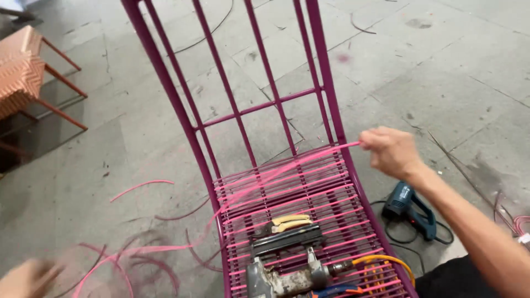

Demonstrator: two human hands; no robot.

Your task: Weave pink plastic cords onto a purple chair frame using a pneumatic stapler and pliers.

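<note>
A pink cord (287, 168) is gripped by the right hand (391, 152) at the purple chair frame (251, 107) and stretched across its woven seat. Shears (287, 223) and a staple gun (281, 273) are laid on the seat. The blurred left hand (25, 278) cannot be judged. A blue heat gun (411, 209) is left on the floor (452, 72).

A grey concrete floor (452, 83) carries a magenta chair frame (243, 110), a woven orange chair (22, 72), a blue heat gun (411, 209) with its black cord, and loose pink cord scraps (141, 185). A stapler (281, 270) and cutters (287, 222) lie on the frame's seat.
</note>
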